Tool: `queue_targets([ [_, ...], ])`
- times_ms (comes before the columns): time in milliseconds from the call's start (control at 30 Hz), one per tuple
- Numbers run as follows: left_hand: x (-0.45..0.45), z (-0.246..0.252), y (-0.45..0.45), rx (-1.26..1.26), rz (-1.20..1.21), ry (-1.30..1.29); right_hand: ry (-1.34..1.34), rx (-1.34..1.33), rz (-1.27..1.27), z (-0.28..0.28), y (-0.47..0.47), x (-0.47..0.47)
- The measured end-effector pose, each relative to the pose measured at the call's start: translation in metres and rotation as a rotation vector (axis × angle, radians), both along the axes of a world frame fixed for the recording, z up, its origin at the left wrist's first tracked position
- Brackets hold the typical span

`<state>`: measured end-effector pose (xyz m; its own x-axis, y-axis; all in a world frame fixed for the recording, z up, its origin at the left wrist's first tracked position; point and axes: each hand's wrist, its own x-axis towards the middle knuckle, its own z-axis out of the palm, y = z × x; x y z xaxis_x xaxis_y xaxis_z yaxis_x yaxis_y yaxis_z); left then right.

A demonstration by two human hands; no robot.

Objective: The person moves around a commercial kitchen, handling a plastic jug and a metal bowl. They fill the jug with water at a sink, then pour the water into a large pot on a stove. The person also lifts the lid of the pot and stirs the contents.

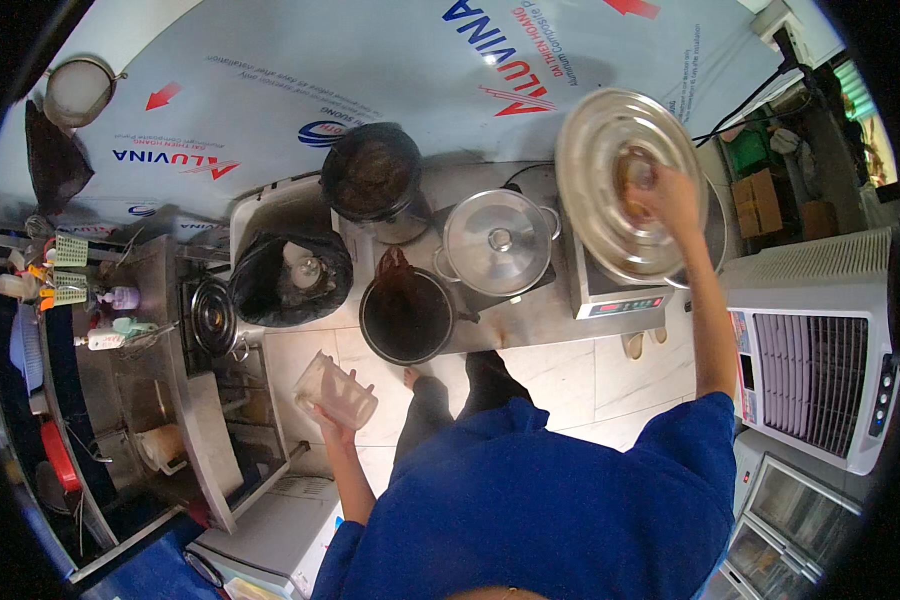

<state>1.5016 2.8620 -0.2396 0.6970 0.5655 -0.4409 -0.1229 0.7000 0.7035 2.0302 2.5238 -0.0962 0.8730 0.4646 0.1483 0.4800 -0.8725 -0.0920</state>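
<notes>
My right hand grips the knob of a large round metal lid, which is tilted over a big pot on an induction cooker. Most of that pot is hidden by the lid. At the left, my left hand holds a translucent plastic container over the floor. Between them, a steel pot with its lid on stands on the counter. A dark, deep saucepan with a brown bag-like thing at its rim stands near the counter's front edge.
Behind the saucepan is a dark-topped container. A bin with a black bag stands to its left. A metal sink unit is at far left, an air cooler at right. A black cable hangs at upper right.
</notes>
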Motion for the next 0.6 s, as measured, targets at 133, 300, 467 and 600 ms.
queue_targets([
  [133,-0.004,0.005,0.002,0.021,-0.036,0.011,0.12,0.005,0.179,-0.032,0.083,-0.027],
  [300,-0.028,0.004,-0.006,0.024,0.008,-0.019,0.066,-0.123,0.295,-0.104,0.141,-0.05],
  [467,-0.062,0.001,-0.023,0.001,0.105,0.018,0.218,-0.381,0.293,-0.177,0.164,-0.064],
  [600,-0.08,0.003,-0.033,0.007,0.123,0.046,0.289,-0.489,0.271,-0.218,0.169,-0.08],
])
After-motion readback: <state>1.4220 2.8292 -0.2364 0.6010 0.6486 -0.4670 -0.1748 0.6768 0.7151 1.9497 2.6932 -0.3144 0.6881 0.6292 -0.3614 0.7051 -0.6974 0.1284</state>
